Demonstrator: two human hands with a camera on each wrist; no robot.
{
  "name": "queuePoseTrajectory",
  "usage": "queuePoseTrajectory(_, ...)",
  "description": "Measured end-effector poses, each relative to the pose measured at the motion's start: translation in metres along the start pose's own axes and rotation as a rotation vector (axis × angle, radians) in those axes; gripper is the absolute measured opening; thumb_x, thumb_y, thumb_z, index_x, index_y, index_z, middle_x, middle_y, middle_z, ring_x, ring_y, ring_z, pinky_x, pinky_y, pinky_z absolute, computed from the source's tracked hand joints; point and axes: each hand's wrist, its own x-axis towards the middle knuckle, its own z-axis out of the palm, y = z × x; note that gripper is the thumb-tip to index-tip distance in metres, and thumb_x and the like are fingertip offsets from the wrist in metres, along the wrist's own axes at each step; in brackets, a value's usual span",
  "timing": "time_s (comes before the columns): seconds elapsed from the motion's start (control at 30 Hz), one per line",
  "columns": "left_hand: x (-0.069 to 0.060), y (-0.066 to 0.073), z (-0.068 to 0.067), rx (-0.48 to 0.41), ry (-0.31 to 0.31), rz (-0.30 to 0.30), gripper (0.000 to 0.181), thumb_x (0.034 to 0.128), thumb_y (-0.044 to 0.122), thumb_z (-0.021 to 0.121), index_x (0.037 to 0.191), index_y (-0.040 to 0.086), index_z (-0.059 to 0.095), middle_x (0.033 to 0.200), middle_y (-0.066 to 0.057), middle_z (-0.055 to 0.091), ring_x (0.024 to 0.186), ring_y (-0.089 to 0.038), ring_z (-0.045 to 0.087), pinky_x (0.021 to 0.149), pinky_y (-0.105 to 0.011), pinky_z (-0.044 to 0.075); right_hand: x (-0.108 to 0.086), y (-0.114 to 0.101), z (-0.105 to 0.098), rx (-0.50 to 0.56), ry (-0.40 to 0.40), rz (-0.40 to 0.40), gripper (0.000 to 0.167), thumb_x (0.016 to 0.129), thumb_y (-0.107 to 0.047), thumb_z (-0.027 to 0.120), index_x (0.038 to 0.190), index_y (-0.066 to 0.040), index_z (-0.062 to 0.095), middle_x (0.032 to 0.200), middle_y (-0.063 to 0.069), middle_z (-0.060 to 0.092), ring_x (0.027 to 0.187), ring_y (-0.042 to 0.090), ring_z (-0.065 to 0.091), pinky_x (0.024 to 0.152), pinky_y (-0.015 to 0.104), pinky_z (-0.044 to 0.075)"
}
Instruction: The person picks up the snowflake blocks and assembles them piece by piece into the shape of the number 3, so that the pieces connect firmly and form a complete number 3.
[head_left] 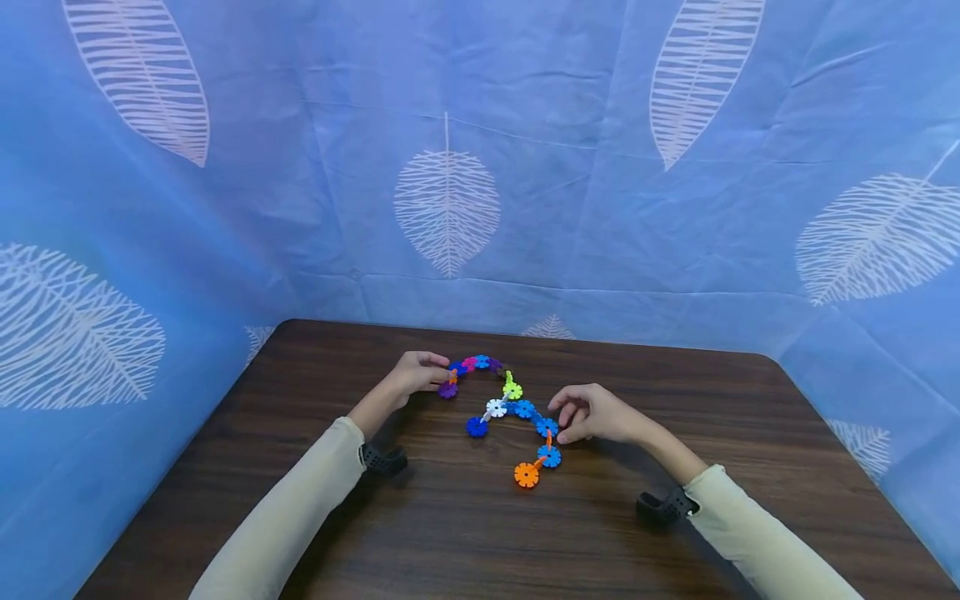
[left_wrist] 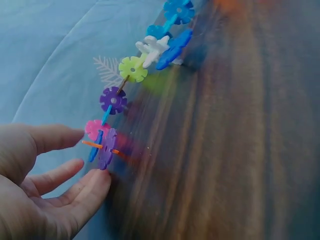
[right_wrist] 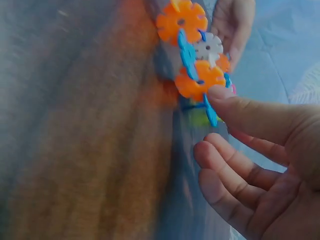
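A winding chain of notched, flower-shaped plastic discs lies on the table, linked edge to edge. My left hand (head_left: 414,374) is beside its left end, by a purple disc (head_left: 447,390). In the left wrist view, thumb and fingers are spread around that purple disc (left_wrist: 106,149), with a fingertip close to its lower edge. My right hand (head_left: 600,414) is at the chain's right side, near a blue disc (head_left: 547,427). Its thumb overlaps an orange disc (right_wrist: 200,80) in the right wrist view; contact is unclear. The other fingers curve loosely, gripping nothing.
The dark wooden table (head_left: 450,533) has a far edge close behind the chain. A blue cloth with white leaf prints (head_left: 447,208) hangs behind and around it. An orange disc (head_left: 527,475) forms the chain's near end, and a dark blue disc (head_left: 477,427) ends a side branch.
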Motion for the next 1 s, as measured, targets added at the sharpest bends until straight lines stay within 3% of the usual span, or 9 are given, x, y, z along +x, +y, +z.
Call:
queuePoseTrajectory(0.2,-0.010,-0.003,-0.001,-0.001,-0.008,-0.009,0.034,0.0926,0.000,0.070,0.125,-0.006,0.064,0.119,-0.023,0.069,0.101,-0.025,0.072,0.094,-0.038,0.060,0.009,0.009,-0.010,-0.018,-0.088,-0.003,0.043,0.092,-0.004,0.074,0.130,0.009,0.061,0.110,0.026,0.065,0.082,0.015,0.068,0.073,0.024,0.057)
queuePoseTrajectory(0.33,-0.013,-0.006,0.001,-0.007,-0.004,-0.013,0.027,0.0912,-0.003,0.071,0.118,-0.008,0.066,0.104,-0.019,0.073,0.084,-0.017,0.073,0.087,-0.035,0.063,0.014,0.013,-0.013,-0.014,-0.134,-0.004,0.041,0.093,-0.004,0.072,0.131,0.007,0.062,0.108,0.024,0.068,0.081,0.014,0.067,0.073,0.024,0.057)
queuePoseTrajectory(0.47,-0.013,-0.007,0.003,-0.013,0.012,-0.024,0.020,0.0911,-0.005,0.070,0.110,-0.009,0.070,0.099,-0.017,0.074,0.077,-0.014,0.072,0.083,-0.034,0.063,0.017,0.014,-0.011,-0.022,-0.148,-0.010,0.037,0.092,-0.005,0.073,0.127,0.005,0.066,0.103,0.022,0.070,0.080,0.012,0.065,0.072,0.024,0.056)
queuePoseTrajectory(0.8,0.002,-0.009,0.006,-0.046,0.043,-0.026,0.016,0.0904,-0.004,0.071,0.106,-0.008,0.074,0.101,-0.016,0.075,0.073,-0.011,0.070,0.079,-0.032,0.064,0.016,0.009,0.004,-0.023,-0.136,-0.055,0.032,0.089,-0.007,0.077,0.118,0.006,0.068,0.095,0.023,0.068,0.077,0.010,0.062,0.069,0.022,0.054)
queuePoseTrajectory(1.0,0.012,-0.005,0.013,-0.069,0.044,-0.019,0.017,0.0916,-0.002,0.071,0.108,-0.005,0.075,0.106,-0.017,0.075,0.078,-0.012,0.072,0.082,-0.033,0.063,0.010,0.006,0.014,-0.059,-0.093,-0.059,0.029,0.089,-0.008,0.078,0.113,0.003,0.069,0.091,0.016,0.068,0.074,0.009,0.062,0.069,0.021,0.054)
